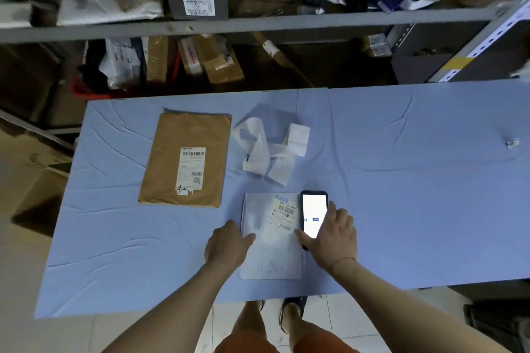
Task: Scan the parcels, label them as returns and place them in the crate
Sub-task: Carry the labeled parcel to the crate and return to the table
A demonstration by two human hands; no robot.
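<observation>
White parcel (272, 238) lies between flat left hand (228, 246) and right hand (332, 238) gripping phone (314, 215).

Dim overall, glaring phone screen (314, 215), dark blurred shelves (229, 23), wide-angle bending at edges

- We see both forearms bare from the lower edge of the frame up to the hands; no sleeves show anywhere along them.
- On our left hand (228, 246) we wear no ring, watch or glove.
- At the wrist of our right hand (334, 238) sits a thin band or thread (345, 259), drawn as a fine line across it.
- At the bottom centre we wear orange shorts (258, 342), our legs bare below them.
- On our feet are dark shoes (292, 309) with pale soles, one largely hidden behind the leg.
</observation>
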